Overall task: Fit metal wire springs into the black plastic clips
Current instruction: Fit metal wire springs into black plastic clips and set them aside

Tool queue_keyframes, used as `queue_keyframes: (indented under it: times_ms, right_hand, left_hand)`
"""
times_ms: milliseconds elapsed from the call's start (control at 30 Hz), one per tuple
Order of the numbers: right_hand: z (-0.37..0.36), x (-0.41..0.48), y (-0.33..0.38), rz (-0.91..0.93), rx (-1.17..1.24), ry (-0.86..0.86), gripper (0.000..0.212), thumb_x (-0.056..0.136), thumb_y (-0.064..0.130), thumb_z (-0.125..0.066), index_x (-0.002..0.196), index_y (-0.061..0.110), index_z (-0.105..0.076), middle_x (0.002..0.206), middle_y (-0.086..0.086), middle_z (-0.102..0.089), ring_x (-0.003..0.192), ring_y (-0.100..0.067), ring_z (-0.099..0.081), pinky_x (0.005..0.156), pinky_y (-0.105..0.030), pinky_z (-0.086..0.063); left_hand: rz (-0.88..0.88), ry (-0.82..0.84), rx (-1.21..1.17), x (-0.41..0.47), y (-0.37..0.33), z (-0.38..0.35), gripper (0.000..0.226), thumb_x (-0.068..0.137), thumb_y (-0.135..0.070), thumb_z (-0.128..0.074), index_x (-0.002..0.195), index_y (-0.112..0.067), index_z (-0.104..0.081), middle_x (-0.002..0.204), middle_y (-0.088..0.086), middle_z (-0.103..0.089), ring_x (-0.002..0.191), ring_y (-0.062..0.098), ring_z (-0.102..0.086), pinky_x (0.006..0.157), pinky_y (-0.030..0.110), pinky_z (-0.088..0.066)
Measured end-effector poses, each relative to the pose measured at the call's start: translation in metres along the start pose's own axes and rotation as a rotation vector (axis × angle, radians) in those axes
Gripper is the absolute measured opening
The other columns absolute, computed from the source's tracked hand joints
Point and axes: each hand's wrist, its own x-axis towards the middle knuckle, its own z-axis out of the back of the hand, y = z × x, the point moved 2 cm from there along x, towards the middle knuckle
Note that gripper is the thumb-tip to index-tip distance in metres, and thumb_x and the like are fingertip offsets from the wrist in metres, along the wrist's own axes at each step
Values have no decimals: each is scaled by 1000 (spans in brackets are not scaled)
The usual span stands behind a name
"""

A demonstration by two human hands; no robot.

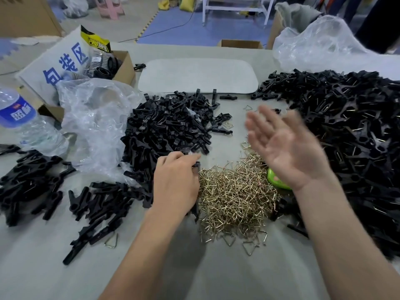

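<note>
A grey table [216, 278] carries everything. The biggest mass, on the right, is a heap of fitted clips [346, 137], where thin wires show among the black plastic. A smaller heap of bare clips [168, 126] sits at centre left. Between the two and nearer the person lies the pile of springs [236, 198], brass-coloured wire triangles tangled in all directions. The right hand [287, 148] hangs above the far right edge of that pile, blurred, with the palm turned inward, the fingers spread and straight, and nothing in it. A green object [276, 178] shows partly beneath its wrist. The left hand [175, 180] rests low where the bare heap meets the springs. Its fingers are curled down and seem to pinch a single clip [197, 165] at their tips, though the grip is partly hidden. That clip is just beside the left edge of the springs; its long axis cannot be told. The springs lie below and slightly left of the empty right hand, so that hand is probably the one to drop and pick up a spring, then carry it left to the clip.
</note>
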Motion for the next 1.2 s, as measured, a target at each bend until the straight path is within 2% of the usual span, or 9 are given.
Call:
queue_keyframes:
  times_ms: [133, 233, 300, 433, 567, 667, 800, 900, 1200]
  right_hand:
    - [-13, 39, -61, -85, -824, -277, 50, 83, 5, -77, 129, 21, -66, 120, 0, -74, 100, -12, -74, 75, -20, -60]
    - [-18, 70, -91, 13, -1438, -274, 32, 92, 15, -73, 123, 23, -71, 109, 10, -70, 69, -6, -72, 57, -17, -57]
    - [-19, 83, -102, 41, -1671, -284, 28, 89, 22, -76, 116, 22, -70, 105, 2, -70, 83, -20, -72, 73, -33, -59]
    - [-22, 92, -105, 100, -1872, -305, 19, 89, 12, -68, 104, 23, -68, 98, -4, -71, 96, -29, -66, 76, -34, -49]
    - [-18, 78, -91, 67, -1703, -300, 25, 95, 9, -61, 105, 28, -74, 88, 2, -75, 69, -20, -73, 65, -36, -61]
    - [-13, 53, -81, -13, -1318, -254, 36, 93, 4, -66, 121, 26, -70, 81, 0, -76, 48, -9, -66, 46, -23, -50]
    - [-7, 16, -74, -95, -1023, -188, 35, 84, 0, -73, 109, 23, -67, 73, -2, -73, 49, -10, -54, 49, -25, -44]
    - [-5, -2, -72, -109, -901, -128, 29, 83, 0, -76, 103, 20, -72, 72, -8, -64, 51, -13, -50, 49, -22, -42]
    - [-10, -15, -65, 14, -911, -129, 15, 88, 7, -77, 92, 21, -80, 83, -19, -74, 59, -15, -58, 59, -29, -49]
  left_hand:
    - [-2, 176, 140, 10, 0, -12, 25, 99, -25, -61, 118, -34, -75, 109, -1, -73, 117, 19, -56, 97, 33, -29]
    - [60, 227, 96, 16, 4, -13, 23, 95, -23, -65, 106, -39, -77, 104, 0, -65, 110, 22, -51, 88, 29, -27]
    - [80, 177, 18, 16, 7, -10, 25, 87, -18, -75, 98, -40, -81, 95, -2, -59, 94, 20, -45, 81, 27, -25]
    - [119, 42, -20, 10, 8, -1, 25, 74, -20, -86, 86, -40, -82, 81, -9, -76, 79, 21, -65, 70, 28, -37]
    - [277, 51, -73, 9, 15, 0, 17, 86, -38, -74, 98, -50, -77, 91, -20, -76, 90, 8, -67, 61, 23, -35]
    - [347, 5, -156, 7, 18, 2, 15, 91, -42, -71, 102, -50, -77, 91, -22, -76, 82, 4, -65, 64, 19, -38]
    - [411, -55, -452, 5, 16, 7, 25, 91, -32, -75, 104, -52, -77, 97, -27, -75, 81, -9, -66, 80, 11, -49]
    - [431, -54, -652, 6, 12, 11, 35, 86, -29, -81, 89, -63, -74, 90, -22, -77, 77, -13, -65, 69, 0, -44]
    - [450, 128, -1257, 7, -8, 3, 33, 85, 4, -78, 87, -28, -85, 89, 6, -81, 70, 9, -69, 68, 20, -58]
